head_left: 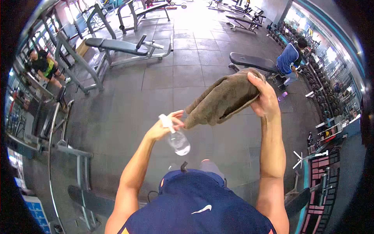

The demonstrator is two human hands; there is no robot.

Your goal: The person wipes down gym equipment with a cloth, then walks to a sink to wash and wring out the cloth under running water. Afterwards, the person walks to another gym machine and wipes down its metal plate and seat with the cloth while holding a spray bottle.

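A brown towel [222, 101], folded and slanting down to the left, is held up in front of my body. My right hand [265, 96] grips its upper right end, thumb on top. In my left hand [160, 129] is a clear spray bottle [179, 143] with a white top, tilted so its base points down and right. The fingers of that hand reach to the towel's lower left corner, right at its edge. Some clear liquid shows in the bottle.
A padded bench [113, 45] with a metal frame stands ahead left. Ahead right is a black flat bench [253, 60], with a person in blue [288, 58] beside it. Dumbbell racks [321, 87] line the right wall. Another person [46, 68] is at far left. Dark floor tiles [191, 58] lie between.
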